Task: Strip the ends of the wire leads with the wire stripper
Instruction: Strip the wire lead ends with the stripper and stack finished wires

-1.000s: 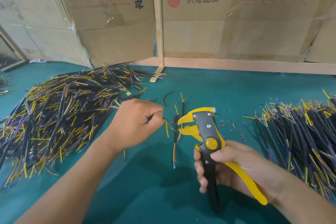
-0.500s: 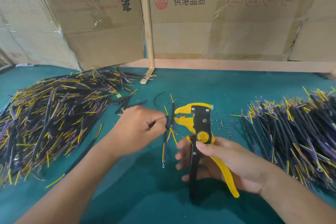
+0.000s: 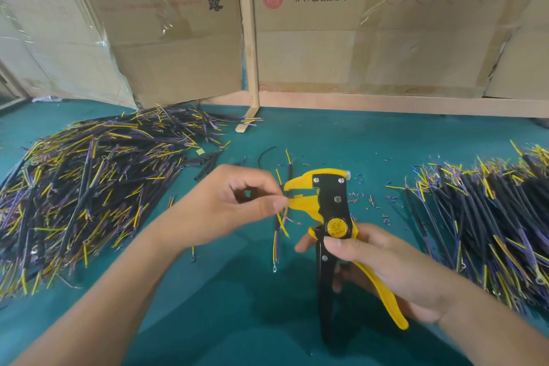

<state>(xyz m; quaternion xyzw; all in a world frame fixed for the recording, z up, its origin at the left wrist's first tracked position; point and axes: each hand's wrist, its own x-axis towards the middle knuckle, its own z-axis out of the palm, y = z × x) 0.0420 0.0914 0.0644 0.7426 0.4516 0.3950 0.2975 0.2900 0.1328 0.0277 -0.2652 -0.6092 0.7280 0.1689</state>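
The left hand is pinching a wire lead between thumb and forefinger, feeding its end into the yellow beak of the wire stripper just to its right. The right hand is gripping the stripper's black and yellow handles, thumb lying beside the yellow dial. A heap of leads is lying well left of the left hand, another heap right of the right hand, all on the green table.
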